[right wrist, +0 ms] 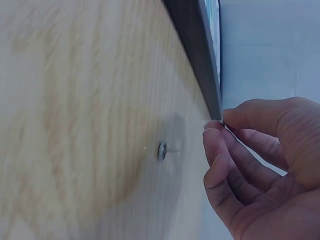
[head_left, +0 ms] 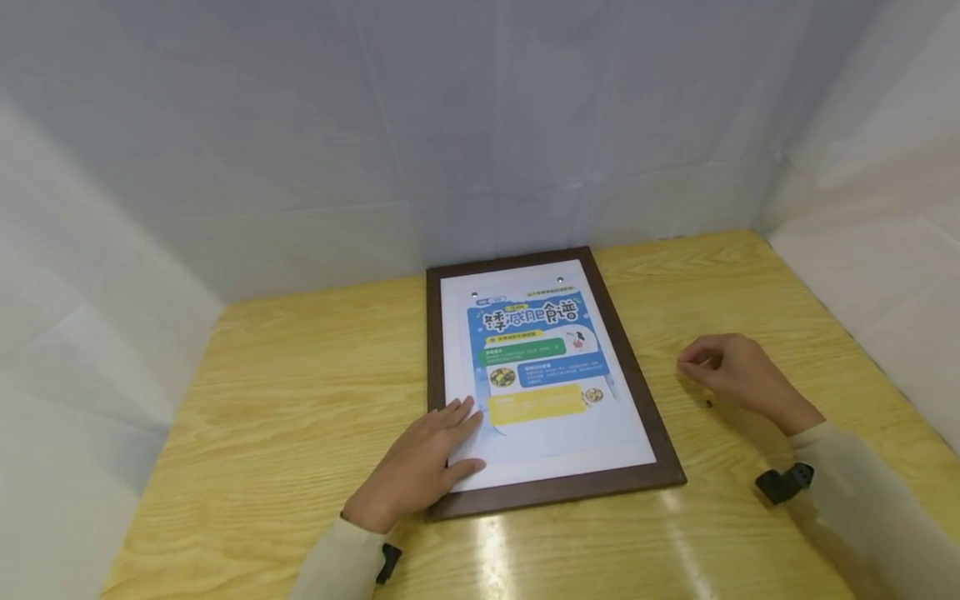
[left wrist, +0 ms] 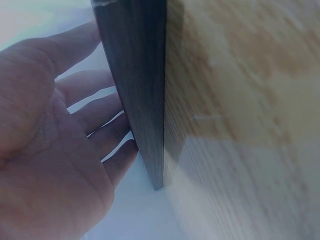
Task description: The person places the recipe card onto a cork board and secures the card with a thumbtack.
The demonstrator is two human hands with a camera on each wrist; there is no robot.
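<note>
A white board (head_left: 630,437) in a dark brown wooden frame lies flat on the table. On it is a printed poster (head_left: 534,377) with blue, green and yellow panels; two thumbtacks, one at left (head_left: 475,295) and one at right (head_left: 560,281), sit at its top. My left hand (head_left: 420,467) rests with fingers spread over the frame's left side and the poster's lower left corner. Right of the frame, my right hand (head_left: 738,375) is raised, thumb and fingertips pinching a thumbtack that is mostly hidden; only a dark sliver shows in the right wrist view. Another thumbtack (right wrist: 162,150) lies below that hand.
The yellow wood-grain table (head_left: 315,400) extends to both sides of the frame. A pale sheet (head_left: 465,125) hangs behind, close to the frame's far edge, and more sheeting (head_left: 892,217) encloses the right side. Dark straps (head_left: 784,483) circle the wrists.
</note>
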